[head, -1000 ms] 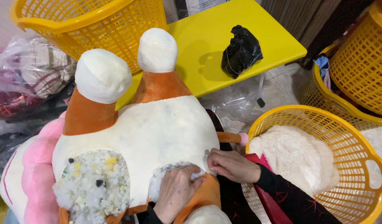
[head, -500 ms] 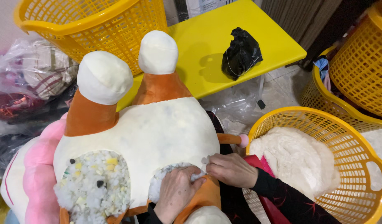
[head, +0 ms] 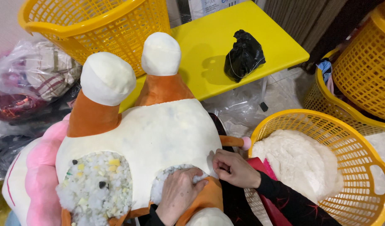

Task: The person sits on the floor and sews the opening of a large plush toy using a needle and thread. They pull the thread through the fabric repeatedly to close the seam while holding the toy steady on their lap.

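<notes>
A big plush toy (head: 154,129) with a cream belly and two orange legs with white feet lies in my lap, legs pointing away. It has two open holes showing shredded foam stuffing (head: 98,184). My left hand (head: 180,194) presses flat into the right hole, fingers on the stuffing. My right hand (head: 234,167) pinches the cream fabric at that hole's right edge. A black sleeve covers my right forearm.
A yellow basket (head: 359,138) holding white fluff (head: 297,161) stands at my right. Another yellow basket (head: 100,25) stands at the back left, and a third (head: 364,71) at far right. A yellow table (head: 217,50) carries a black bag (head: 244,55). Plastic-wrapped bundles (head: 29,83) lie left.
Both hands stay at the right hole with only small finger movement. The view has shifted slightly.
</notes>
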